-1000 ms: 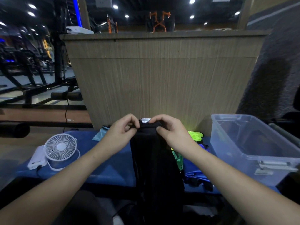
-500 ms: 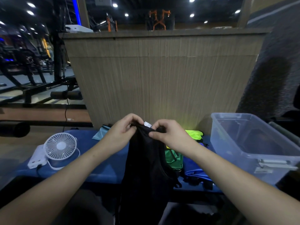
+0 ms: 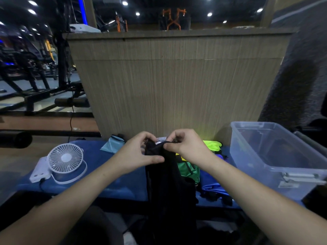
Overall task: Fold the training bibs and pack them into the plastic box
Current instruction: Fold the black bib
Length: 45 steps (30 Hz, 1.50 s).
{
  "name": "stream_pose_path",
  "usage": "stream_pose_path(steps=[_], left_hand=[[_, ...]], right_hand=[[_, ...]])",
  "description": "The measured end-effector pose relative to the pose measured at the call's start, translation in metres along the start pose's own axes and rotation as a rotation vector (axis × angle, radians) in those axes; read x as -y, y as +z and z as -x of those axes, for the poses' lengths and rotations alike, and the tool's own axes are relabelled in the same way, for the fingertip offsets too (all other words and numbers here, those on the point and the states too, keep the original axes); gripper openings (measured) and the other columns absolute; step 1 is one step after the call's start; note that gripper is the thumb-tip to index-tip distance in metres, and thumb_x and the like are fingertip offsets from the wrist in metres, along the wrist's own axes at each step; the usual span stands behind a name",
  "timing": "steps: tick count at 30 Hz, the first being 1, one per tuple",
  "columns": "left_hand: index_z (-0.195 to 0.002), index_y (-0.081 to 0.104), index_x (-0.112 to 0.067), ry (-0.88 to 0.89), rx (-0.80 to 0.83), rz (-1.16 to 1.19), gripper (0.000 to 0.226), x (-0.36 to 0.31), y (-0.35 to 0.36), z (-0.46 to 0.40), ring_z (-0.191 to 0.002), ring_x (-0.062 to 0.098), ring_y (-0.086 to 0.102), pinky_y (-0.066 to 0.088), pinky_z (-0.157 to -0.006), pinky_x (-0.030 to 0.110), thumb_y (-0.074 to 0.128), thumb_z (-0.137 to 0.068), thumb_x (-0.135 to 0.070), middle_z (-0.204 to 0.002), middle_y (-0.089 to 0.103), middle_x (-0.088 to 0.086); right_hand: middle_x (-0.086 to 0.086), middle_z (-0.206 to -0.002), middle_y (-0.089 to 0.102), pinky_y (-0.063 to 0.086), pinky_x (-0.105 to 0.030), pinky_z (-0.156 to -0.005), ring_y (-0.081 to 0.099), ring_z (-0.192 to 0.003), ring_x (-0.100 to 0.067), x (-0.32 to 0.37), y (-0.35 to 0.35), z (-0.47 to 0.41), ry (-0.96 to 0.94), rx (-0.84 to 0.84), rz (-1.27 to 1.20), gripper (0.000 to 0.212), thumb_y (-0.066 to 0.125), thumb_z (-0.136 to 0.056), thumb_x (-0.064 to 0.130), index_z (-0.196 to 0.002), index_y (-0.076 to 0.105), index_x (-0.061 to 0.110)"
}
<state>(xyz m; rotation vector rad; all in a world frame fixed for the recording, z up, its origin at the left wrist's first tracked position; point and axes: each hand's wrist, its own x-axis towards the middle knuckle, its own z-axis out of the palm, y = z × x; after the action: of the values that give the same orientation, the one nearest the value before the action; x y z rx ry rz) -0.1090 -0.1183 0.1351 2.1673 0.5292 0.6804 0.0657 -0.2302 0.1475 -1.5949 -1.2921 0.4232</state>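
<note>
Since the earlier frame both hands sit lower on the black bib's top edge, left thumb now pressed flat across the cloth, white label more exposed between the hands.

Left to right: white round fan (image 3: 65, 159) with radial grille, on a ring stand, white boxy power bank (image 3: 39, 174) beside it with a black cable plugged in. Both rest on a blue padded bench (image 3: 99, 181), smooth matte surface. Light blue crumpled cloth (image 3: 111, 144) at the bench's back edge.

Left hand (image 3: 139, 154) pinches the black bib (image 3: 166, 183) at its top, fingers curled, thumb on the fabric. Bib is soft, dark, hangs in a narrow drape down over the bench's front edge. White label (image 3: 161, 139) at its collar. Right hand (image 3: 184, 145) close beside the left, fingers curled, also pinching the collar edge.

Behind the bib: green bib (image 3: 188, 169), shiny, bunched; neon yellow bib (image 3: 211, 145) farther back; blue bib (image 3: 214, 189) crumpled with black trim, on the bench.

Far right: clear plastic box (image 3: 276, 160), rectangular, rounded corners, lidless, grey latch on its near end.
</note>
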Motion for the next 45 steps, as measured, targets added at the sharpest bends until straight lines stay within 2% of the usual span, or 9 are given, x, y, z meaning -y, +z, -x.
stream_pose_path(steps=[6, 14, 17, 20, 26, 29, 33, 38, 45], left_hand=[[-0.091, 0.058, -0.035, 0.094, -0.088, -0.073, 0.020, 0.005, 0.002, -0.001, -0.090, 0.013, 0.064, 0.052, -0.084, 0.034, 0.063, -0.082, -0.018, -0.091, 0.062, -0.008], [-0.086, 0.070, -0.017, 0.062, -0.037, 0.072, 0.015, 0.000, -0.010, -0.005, -0.080, -0.002, 0.064, 0.047, -0.078, 0.013, 0.068, -0.092, -0.003, -0.080, 0.070, -0.013], [-0.086, 0.067, -0.014, 0.069, -0.061, 0.106, 0.015, 0.000, -0.012, -0.005, -0.079, 0.001, 0.062, 0.048, -0.077, 0.015, 0.072, -0.087, 0.000, -0.079, 0.068, -0.011], [-0.102, 0.061, -0.022, 0.082, -0.011, 0.073, 0.027, -0.002, -0.013, -0.005, -0.084, 0.007, 0.059, 0.047, -0.080, 0.021, 0.071, -0.088, -0.001, -0.086, 0.059, -0.016], [-0.100, 0.066, -0.032, 0.050, 0.026, -0.358, 0.060, -0.018, 0.000, -0.013, -0.091, 0.002, 0.061, 0.048, -0.081, 0.026, 0.064, -0.058, -0.074, -0.095, 0.065, -0.012], [-0.074, 0.066, -0.034, 0.084, -0.021, -0.375, 0.033, -0.022, -0.004, -0.020, -0.071, 0.006, 0.060, 0.048, -0.070, 0.037, 0.074, -0.061, -0.063, -0.069, 0.064, -0.009], [-0.074, 0.071, -0.029, 0.133, -0.032, -0.303, 0.013, -0.025, -0.018, -0.023, -0.073, 0.017, 0.064, 0.049, -0.070, 0.040, 0.084, -0.078, -0.026, -0.069, 0.068, -0.002], [-0.078, 0.070, -0.029, 0.172, -0.059, -0.195, 0.014, -0.033, -0.036, -0.030, -0.067, 0.006, 0.059, 0.044, -0.067, 0.030, 0.082, -0.079, -0.024, -0.071, 0.068, -0.004], [-0.077, 0.069, -0.026, 0.183, -0.128, -0.302, 0.014, -0.043, -0.057, -0.039, -0.068, 0.008, 0.058, 0.047, -0.069, 0.034, 0.082, -0.081, -0.021, -0.071, 0.066, -0.004]], right_hand=[[0.001, -0.068, 0.065, 0.043, -0.031, -0.066, 0.055, -0.063, -0.011, 0.000, -0.003, 0.003, 0.029, -0.007, -0.085, 0.017, 0.083, -0.078, 0.014, -0.069, 0.068, 0.014], [-0.012, -0.074, 0.063, 0.042, -0.035, -0.070, 0.053, -0.070, -0.018, -0.012, -0.009, 0.001, 0.055, 0.005, -0.121, 0.013, 0.081, -0.080, 0.013, -0.074, 0.072, 0.019], [-0.031, -0.086, 0.063, 0.042, -0.038, -0.074, 0.054, -0.074, -0.021, -0.015, -0.007, 0.001, 0.052, 0.005, -0.186, 0.010, 0.079, -0.080, 0.011, -0.078, 0.073, 0.019], [-0.020, -0.078, 0.062, 0.040, -0.037, -0.072, 0.051, -0.072, -0.020, -0.013, -0.003, 0.000, -0.001, -0.011, -0.181, 0.018, 0.078, -0.080, 0.006, -0.077, 0.070, 0.022], [0.007, -0.074, 0.059, 0.041, -0.038, -0.071, 0.051, -0.072, -0.019, -0.003, 0.010, -0.003, -0.132, 0.013, -0.225, 0.035, 0.073, -0.077, -0.009, -0.085, 0.062, 0.023], [0.005, -0.077, 0.058, 0.041, -0.039, -0.071, 0.050, -0.072, -0.020, -0.003, 0.013, -0.002, -0.161, 0.003, -0.208, 0.034, 0.072, -0.077, -0.008, -0.089, 0.060, 0.021], [-0.006, -0.086, 0.057, 0.041, -0.028, -0.070, 0.049, -0.075, -0.018, -0.016, 0.002, 0.008, -0.109, 0.122, -0.278, 0.033, 0.074, -0.082, -0.007, -0.104, 0.055, 0.008], [-0.006, -0.086, 0.059, 0.039, -0.030, -0.075, 0.050, -0.080, -0.013, -0.052, 0.002, 0.029, -0.039, 0.362, -0.188, 0.035, 0.077, -0.082, 0.006, -0.101, 0.049, 0.003], [-0.001, -0.086, 0.071, 0.052, -0.042, -0.080, 0.065, -0.081, -0.015, -0.067, -0.011, 0.034, -0.018, 0.258, 0.232, 0.017, 0.078, -0.083, 0.030, -0.090, 0.066, 0.019]])
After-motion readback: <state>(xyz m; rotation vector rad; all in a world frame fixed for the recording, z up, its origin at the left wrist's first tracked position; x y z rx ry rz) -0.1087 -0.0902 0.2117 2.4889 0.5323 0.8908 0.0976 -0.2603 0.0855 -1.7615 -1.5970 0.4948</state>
